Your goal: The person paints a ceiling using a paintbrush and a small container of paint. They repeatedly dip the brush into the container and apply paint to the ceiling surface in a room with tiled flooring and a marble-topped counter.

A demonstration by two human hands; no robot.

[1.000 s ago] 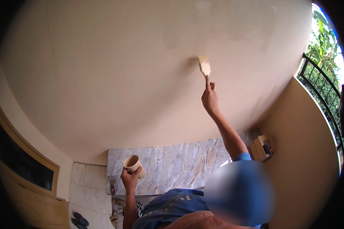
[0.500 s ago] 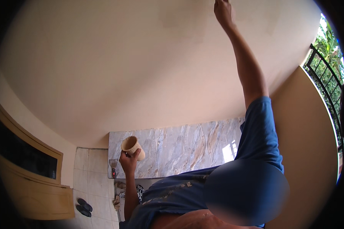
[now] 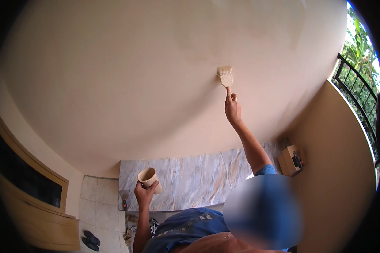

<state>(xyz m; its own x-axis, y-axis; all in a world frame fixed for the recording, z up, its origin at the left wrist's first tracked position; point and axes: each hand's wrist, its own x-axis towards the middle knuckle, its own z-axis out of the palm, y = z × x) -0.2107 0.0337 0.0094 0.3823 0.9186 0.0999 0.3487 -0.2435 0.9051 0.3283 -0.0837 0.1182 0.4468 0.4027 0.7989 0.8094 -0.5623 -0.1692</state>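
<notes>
Right of centre in the frame, the right hand (image 3: 232, 108) grips a paintbrush (image 3: 226, 77), its bristles pressed to the beige ceiling (image 3: 135, 76). At lower centre-left, the left hand (image 3: 144, 194) is closed around a paint-smeared cup (image 3: 148, 177).

Showing pale cream bristles on the flat paintbrush (image 3: 226, 77), matching the smooth cream-beige plastered ceiling (image 3: 135, 84). Appearing cream too, the small ribbed paint cup (image 3: 149, 178). Running grey and tan in veined streaks across the marble-patterned wall panel (image 3: 194, 179). Displaying blue on the short cloth sleeve (image 3: 266, 170). Looking off-white, the square floor tiles (image 3: 97, 202); black, the pair of sandals (image 3: 90, 240) and the metal railing (image 3: 359, 99).
</notes>
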